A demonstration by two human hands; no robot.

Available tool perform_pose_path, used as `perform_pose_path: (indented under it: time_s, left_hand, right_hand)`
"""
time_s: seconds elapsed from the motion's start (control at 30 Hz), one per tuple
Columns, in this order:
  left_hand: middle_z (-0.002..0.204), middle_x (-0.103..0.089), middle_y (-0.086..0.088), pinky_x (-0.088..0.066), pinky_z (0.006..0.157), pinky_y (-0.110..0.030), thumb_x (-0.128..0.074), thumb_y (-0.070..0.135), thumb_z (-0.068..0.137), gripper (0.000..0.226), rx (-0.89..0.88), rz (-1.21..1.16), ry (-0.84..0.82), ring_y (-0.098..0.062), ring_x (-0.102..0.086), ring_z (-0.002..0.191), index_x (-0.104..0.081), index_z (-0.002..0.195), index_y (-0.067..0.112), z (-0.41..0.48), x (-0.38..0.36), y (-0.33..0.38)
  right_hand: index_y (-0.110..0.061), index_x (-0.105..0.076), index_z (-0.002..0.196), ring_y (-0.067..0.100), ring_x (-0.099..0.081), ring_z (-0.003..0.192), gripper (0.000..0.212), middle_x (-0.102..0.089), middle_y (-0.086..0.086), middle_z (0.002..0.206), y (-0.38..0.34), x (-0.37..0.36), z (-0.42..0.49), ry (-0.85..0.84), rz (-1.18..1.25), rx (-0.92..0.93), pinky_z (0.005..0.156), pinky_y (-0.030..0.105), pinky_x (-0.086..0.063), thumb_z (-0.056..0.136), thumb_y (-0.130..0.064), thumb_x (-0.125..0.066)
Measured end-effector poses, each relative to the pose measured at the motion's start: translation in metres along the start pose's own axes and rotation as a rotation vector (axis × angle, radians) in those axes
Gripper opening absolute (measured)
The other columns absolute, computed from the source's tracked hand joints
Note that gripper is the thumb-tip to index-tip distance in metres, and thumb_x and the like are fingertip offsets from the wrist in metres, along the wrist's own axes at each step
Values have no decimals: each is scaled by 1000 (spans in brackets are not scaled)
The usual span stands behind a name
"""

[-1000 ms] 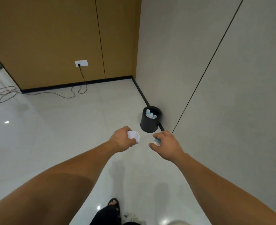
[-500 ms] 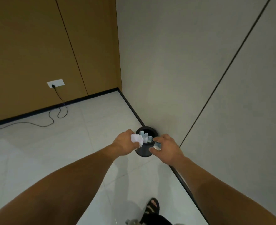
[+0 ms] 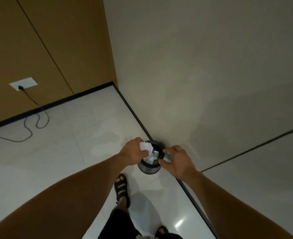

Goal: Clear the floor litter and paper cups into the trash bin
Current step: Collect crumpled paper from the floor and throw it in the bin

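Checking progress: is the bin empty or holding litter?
Holding litter: white and pale-blue pieces show inside the black bin, under the paper wad gripped by the left hand.

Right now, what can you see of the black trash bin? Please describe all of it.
The trash bin is a small round black container, smooth-looking, without a lid. It stands upright on the pale tiled floor, close against the dark baseboard of the grey wall. White and pale blue paper scraps lie inside. The left hand holds crumpled white paper over its opening; the right hand pinches a small pale piece beside its rim. Whether either hand touches it is unclear.
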State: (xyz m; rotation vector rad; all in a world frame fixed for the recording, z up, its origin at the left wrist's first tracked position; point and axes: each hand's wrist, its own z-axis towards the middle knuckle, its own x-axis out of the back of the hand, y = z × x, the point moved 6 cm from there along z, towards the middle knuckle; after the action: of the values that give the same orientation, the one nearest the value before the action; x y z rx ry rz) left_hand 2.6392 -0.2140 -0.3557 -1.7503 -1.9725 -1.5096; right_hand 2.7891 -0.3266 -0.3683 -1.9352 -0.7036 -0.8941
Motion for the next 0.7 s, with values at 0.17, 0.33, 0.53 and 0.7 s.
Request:
perform_pose_path:
  time_s: [0.17,0.33,0.53,0.7]
  left_hand:
    - [124,-55,-11,-45,90,-33,-64,31,88,49,-19,22,-134,-26,-53,111,-46,128,10,102,6,-31]
    - [113,-56,-3,-41,74,-20,-61,35,88,41,-49,74,-264,-13,-52,95,-48,122,14,195,-44,-72]
    - [122,-51,-2,-42,82,-22,-55,41,92,50,-43,98,-293,-14,-51,104,-40,133,18,312,-144,-136]
    - [140,-43,-4,-36,107,-34,-59,48,88,61,-143,273,-200,-21,-36,133,-39,138,18,390,-229,-188]
  right_hand:
    - [-25,-52,132,20,-45,118,52,-44,0,134,16,-34,75,-12,57,-160,95,30,-45,87,-49,-61]
    - [-27,-51,128,14,-44,116,47,-46,-2,129,46,-98,153,-39,122,-222,92,25,-45,87,-46,-63]
    - [-28,-45,130,8,-42,111,56,-46,-6,127,133,-202,253,-59,162,-277,83,18,-41,82,-47,-67]
    - [-24,-38,137,18,-44,124,69,-43,0,135,209,-290,322,-58,70,-252,90,22,-45,81,-48,-72]
